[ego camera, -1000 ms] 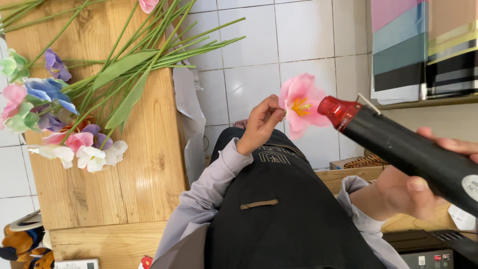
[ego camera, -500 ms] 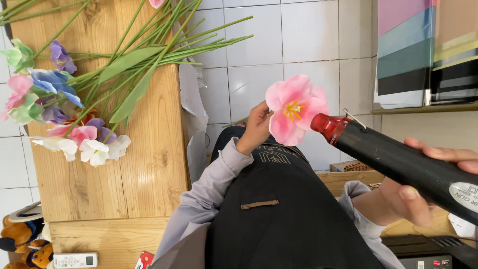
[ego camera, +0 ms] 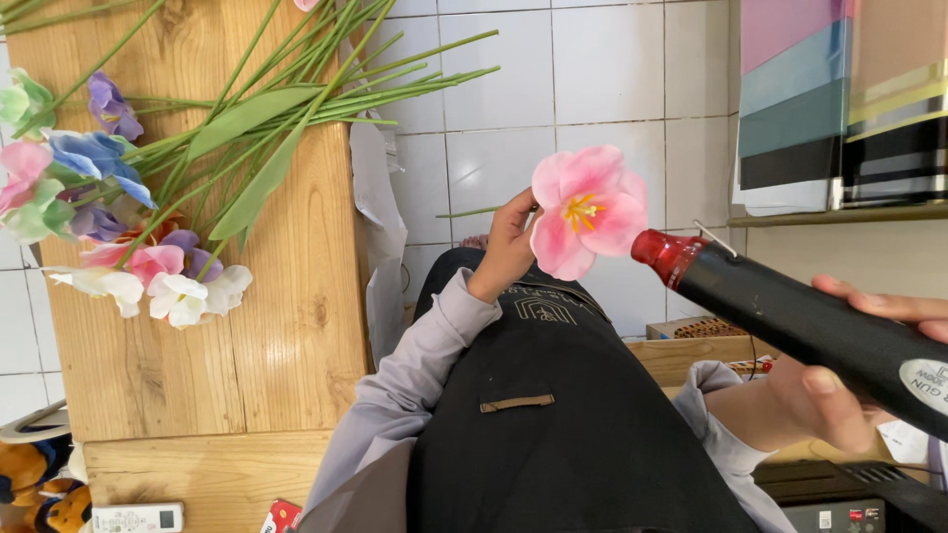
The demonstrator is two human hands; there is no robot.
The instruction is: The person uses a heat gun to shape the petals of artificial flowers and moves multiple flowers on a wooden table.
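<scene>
The left hand has its grip closed on a pink artificial flower with yellow stamens, held above the lap. The right hand grips a black heat gun with a red nozzle, the nozzle just beside the petals.

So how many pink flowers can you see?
3, maybe more hidden: pink flower in the left hand, two in the bunch on the wooden table, at and.

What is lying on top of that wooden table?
On the wooden table lies a bunch of artificial flowers in pink, blue, purple and white, their green stems reaching past the edge. Whatever lies beneath the blooms is covered.
</scene>
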